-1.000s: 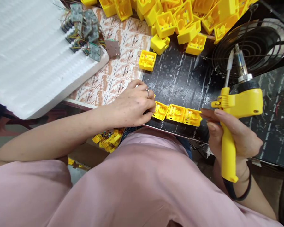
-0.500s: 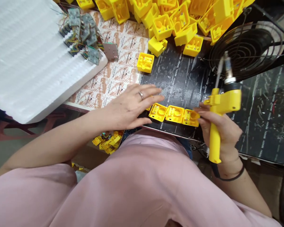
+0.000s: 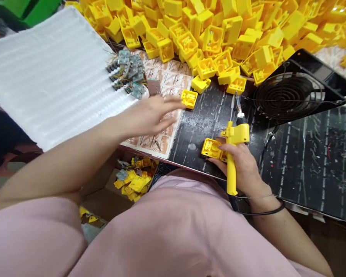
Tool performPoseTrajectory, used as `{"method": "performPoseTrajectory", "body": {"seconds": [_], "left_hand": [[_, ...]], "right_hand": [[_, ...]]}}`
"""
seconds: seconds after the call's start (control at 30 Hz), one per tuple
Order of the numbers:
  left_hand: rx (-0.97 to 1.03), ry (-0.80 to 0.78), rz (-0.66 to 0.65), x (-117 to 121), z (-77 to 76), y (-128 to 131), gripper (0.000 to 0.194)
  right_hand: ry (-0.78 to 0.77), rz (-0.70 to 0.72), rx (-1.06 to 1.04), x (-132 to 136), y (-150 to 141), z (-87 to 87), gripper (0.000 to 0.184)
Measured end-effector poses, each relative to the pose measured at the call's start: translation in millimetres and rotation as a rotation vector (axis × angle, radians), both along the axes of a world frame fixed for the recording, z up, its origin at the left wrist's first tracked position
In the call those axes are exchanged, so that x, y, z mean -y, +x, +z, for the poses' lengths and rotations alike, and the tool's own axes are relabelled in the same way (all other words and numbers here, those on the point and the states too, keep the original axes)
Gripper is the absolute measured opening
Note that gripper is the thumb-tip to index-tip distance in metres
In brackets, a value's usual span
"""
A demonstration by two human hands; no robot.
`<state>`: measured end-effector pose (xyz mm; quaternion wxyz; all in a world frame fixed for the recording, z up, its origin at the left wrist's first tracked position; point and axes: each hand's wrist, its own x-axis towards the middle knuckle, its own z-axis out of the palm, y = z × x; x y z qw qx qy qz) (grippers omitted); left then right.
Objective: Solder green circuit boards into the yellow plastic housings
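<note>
My left hand (image 3: 152,115) is open, its blurred fingers stretched out, and the tips reach the left edge of a small yellow plastic case (image 3: 189,99); whether they touch it I cannot tell. In my right hand (image 3: 242,163) is a yellow soldering gun (image 3: 232,165), its metal tip pointing away from me and its cable hanging by the wrist. The thumb and fingers of that hand also lie around a short row of yellow case shells (image 3: 211,148) with open insides; part of the row is hidden by the hand and tool.
Beyond the black bench top (image 3: 190,134) lies a big heap of yellow cases (image 3: 187,42). A black fan (image 3: 288,96) stands at the right. White foam (image 3: 54,77) on the left carries wired circuit boards (image 3: 132,71). Below the edge, a box holds yellow parts (image 3: 137,181).
My left hand has left the row of shells and moved up and away towards the single case. My right hand, with the soldering gun, has shifted left over the row. The view has tilted up.
</note>
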<state>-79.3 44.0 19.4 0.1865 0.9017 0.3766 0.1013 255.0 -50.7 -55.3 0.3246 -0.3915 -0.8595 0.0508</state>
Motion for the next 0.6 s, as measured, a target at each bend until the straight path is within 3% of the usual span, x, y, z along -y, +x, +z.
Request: {"method": "performPoseTrajectory", "body": {"seconds": [0.07,0.13,0.2,0.3,0.37,0.43,0.6], "left_hand": [[-0.091,0.069,0.143,-29.6,-24.1,29.7,0.052],[-0.23,0.076,0.239,-41.1,-39.2,54.3,0.052],[-0.305,0.147,0.248,-28.2,-43.0,70.0,0.047],[-0.274,0.286,0.179,16.7,-37.8,78.9,0.057],[-0.206,0.299,0.103,36.9,-33.5,74.6,0.065],[-0.202,0.317,0.118,33.3,-30.4,60.6,0.062],[-0.448,0.363,0.446,-44.3,-23.4,1.5,0.048]], "right_hand": [[0.01,-0.009,-0.009,-0.3,-3.6,-2.3,0.041],[0.007,-0.018,-0.038,0.0,-4.2,-4.9,0.044],[0.0,-0.021,-0.073,0.1,-2.5,-7.0,0.046],[-0.005,-0.025,-0.11,-1.1,0.7,-8.1,0.051],[-0.008,-0.031,-0.123,-2.6,1.6,-7.2,0.054],[-0.011,-0.037,-0.114,-4.0,1.3,-5.6,0.055],[-0.012,-0.053,-0.103,-4.6,1.2,-3.7,0.058]]}}
